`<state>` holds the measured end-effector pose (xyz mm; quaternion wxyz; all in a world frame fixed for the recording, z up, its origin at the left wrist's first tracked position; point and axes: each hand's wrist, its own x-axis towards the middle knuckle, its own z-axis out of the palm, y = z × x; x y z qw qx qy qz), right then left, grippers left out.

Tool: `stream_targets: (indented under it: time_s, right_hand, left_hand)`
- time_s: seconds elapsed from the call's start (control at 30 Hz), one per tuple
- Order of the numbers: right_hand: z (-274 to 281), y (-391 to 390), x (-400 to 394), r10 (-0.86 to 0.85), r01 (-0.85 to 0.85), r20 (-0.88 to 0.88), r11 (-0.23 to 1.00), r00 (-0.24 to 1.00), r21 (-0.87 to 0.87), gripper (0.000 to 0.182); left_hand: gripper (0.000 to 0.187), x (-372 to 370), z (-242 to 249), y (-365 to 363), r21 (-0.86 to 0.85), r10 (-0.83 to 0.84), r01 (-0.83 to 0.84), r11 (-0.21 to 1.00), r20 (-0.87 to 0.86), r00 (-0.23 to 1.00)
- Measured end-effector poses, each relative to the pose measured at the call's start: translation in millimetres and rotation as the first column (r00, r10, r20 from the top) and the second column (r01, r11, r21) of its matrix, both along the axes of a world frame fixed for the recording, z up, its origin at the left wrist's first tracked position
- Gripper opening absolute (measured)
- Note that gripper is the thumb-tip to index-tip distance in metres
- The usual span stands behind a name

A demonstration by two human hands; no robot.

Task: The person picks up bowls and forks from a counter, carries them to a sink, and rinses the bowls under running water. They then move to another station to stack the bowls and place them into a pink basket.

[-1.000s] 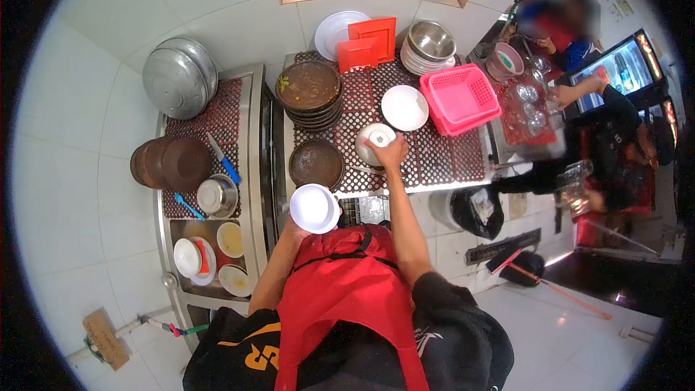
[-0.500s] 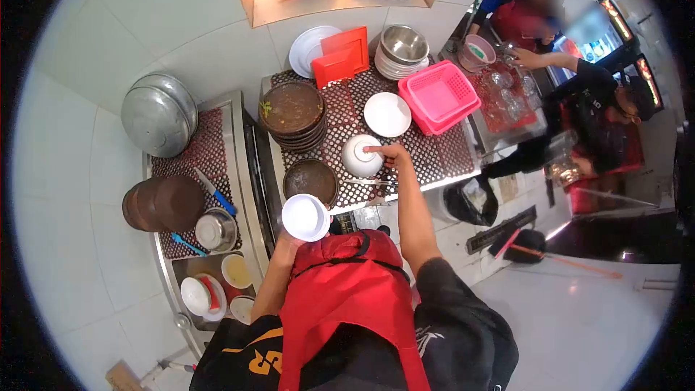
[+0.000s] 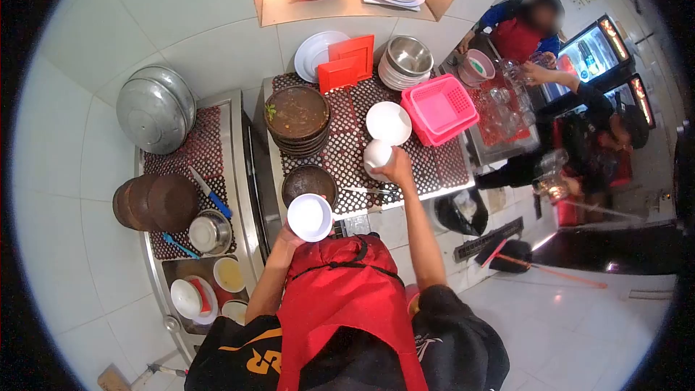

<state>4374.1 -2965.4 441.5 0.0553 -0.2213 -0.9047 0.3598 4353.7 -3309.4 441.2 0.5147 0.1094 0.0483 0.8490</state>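
Note:
My left hand (image 3: 288, 237) holds a white bowl (image 3: 310, 217) by its rim, with the inside facing up, just in front of the counter edge. Reaching over the counter, my right hand (image 3: 396, 168) has its fingers round another white bowl (image 3: 376, 158), which looks tilted. A white plate (image 3: 389, 124) lies just behind that bowl. Left of it, a dark round dish (image 3: 310, 182) rests on the perforated mat (image 3: 349, 112), near a stack of dark dishes (image 3: 297, 112).
Pink baskets (image 3: 440, 108), metal bowls (image 3: 410, 56) and red trays (image 3: 347, 61) stand at the back. A knife (image 3: 211, 192) lies on the left counter, above a sink with dishes (image 3: 195, 298). Two people (image 3: 515, 36) (image 3: 612, 130) are at the right among glasses.
My right hand has closed round the bowl it was touching with a finger, and that bowl has tipped. The left hand still holds its bowl. The view has shifted slightly.

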Motion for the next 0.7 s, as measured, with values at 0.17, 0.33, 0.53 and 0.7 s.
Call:
stream_targets:
  time_s: [0.17,0.33,0.53,0.7]
  right_hand:
    - [-26.9,12.4,39.2,-0.062,0.043,0.016,0.838,0.998,0.544,0.038]
    - [-54.3,24.9,82.5,-0.041,0.126,-0.166,0.832,0.985,0.540,0.027]
    - [-74.0,37.2,114.2,0.062,0.006,-0.163,0.921,0.985,0.390,0.039]
    - [-24.6,69.7,100.2,0.203,-0.210,0.079,0.973,0.976,0.098,0.033]
  left_hand:
    - [0.070,-9.8,-11.3,7.5,-0.077,-0.074,0.082,0.994,0.100,0.992]
    - [0.056,-14.2,-37.0,33.0,-0.238,0.040,0.006,0.971,0.189,0.981]
    - [0.060,-12.5,-22.9,73.7,-0.209,-0.045,0.075,0.975,0.145,0.988]
    - [0.066,-11.1,-5.4,117.5,-0.292,-0.076,0.081,0.953,0.028,0.997]
